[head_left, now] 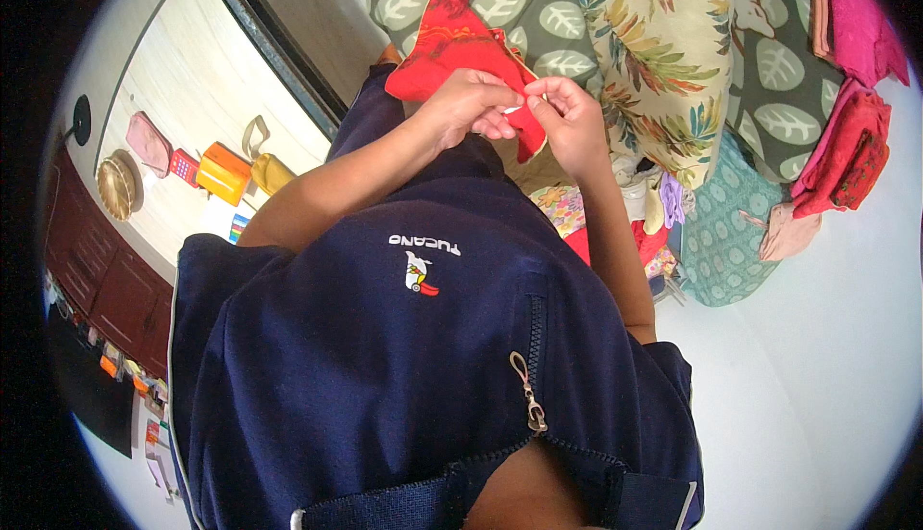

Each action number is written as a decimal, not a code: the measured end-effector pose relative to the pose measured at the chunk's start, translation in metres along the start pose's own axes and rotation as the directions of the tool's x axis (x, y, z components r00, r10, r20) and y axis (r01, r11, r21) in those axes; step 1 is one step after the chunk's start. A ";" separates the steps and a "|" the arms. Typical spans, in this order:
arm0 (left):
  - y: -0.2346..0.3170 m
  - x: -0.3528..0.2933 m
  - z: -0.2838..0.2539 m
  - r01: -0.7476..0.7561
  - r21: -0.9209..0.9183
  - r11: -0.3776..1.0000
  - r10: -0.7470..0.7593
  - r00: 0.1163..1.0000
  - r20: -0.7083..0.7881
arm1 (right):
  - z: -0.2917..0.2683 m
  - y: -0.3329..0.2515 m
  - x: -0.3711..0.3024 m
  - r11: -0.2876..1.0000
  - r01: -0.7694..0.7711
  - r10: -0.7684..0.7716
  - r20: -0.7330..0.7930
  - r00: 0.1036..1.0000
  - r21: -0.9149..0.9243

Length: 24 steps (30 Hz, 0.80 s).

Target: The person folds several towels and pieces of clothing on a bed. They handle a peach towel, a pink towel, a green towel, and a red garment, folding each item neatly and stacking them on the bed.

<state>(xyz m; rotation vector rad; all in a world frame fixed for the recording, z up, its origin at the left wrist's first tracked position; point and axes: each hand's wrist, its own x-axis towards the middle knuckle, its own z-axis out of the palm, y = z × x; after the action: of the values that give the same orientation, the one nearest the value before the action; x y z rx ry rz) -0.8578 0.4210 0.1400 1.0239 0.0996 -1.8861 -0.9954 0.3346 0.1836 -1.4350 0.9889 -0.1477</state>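
Note:
A red cloth piece (444, 49) with a pale gold edging and a darker pattern hangs over my lap and reaches up toward the leaf-print bedding. My left hand (471, 107) has its thumb and fingers pinched on the cloth near its right-hand edge. Close beside it, my right hand (569, 124) pinches at the same edge, the fingertips of both hands nearly meeting. Between them shows a small white bit, too small to name. Part of the cloth hangs below the fingers in a narrow point.
Green leaf-print bedding (538, 1) and a floral cushion (659, 49) lie ahead. Folded pink and red cloths (846, 146) are at the right. At the left, a pale tabletop (183, 59) bears an orange box (224, 173), a red calculator-like item (184, 168) and a pink pouch (148, 143).

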 end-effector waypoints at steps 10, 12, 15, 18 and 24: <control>-0.007 0.007 -0.006 0.051 -0.093 0.994 -0.048 0.998 0.035 | 0.001 -0.003 0.000 0.999 0.010 -0.013 -0.067 0.998 -0.047; -0.006 0.007 -0.005 0.049 -0.103 0.993 -0.048 0.999 0.016 | 0.002 -0.004 0.000 0.999 0.002 -0.005 -0.077 0.997 -0.041; -0.005 0.009 0.002 0.055 -0.095 0.994 -0.054 0.998 0.009 | 0.002 -0.007 -0.001 0.995 -0.003 -0.006 -0.094 0.996 -0.096; -0.008 0.016 0.007 0.038 -0.100 0.994 -0.033 0.998 0.050 | -0.003 -0.010 -0.004 0.976 -0.007 -0.022 -0.130 0.991 -0.216; -0.011 0.023 0.018 0.020 -0.173 0.985 0.006 0.989 0.146 | -0.007 -0.017 -0.010 0.988 -0.008 -0.028 -0.231 0.973 -0.153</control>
<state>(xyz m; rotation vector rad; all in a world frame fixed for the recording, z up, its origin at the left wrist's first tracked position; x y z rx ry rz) -0.8817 0.4020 0.1323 0.7662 0.1796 -1.9157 -0.9984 0.3326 0.2038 -1.5889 1.2054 -0.2566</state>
